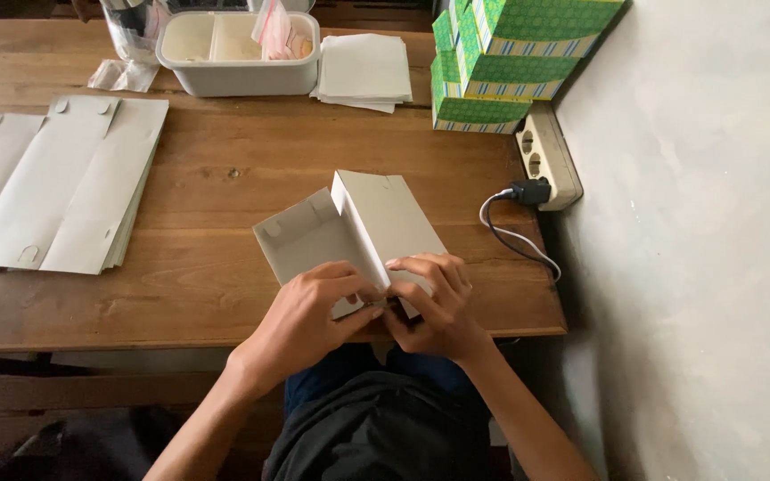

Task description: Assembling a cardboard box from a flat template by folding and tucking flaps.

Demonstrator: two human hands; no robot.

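I have my left hand (314, 307) and right hand (434, 303) both pinched on the half-folded grey carton blank (358, 227) at the near edge of the table (225, 178), close to my body so one panel stands upright while I press its crease.

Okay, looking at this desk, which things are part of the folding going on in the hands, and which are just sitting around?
In hand:
- grey carton blank, half folded
- left hand and right hand, both pinching its near edge
- stack of flat blanks, same grey card

Lying about:
- white tub
- paper sheets
- green boxes
- power strip with black plug
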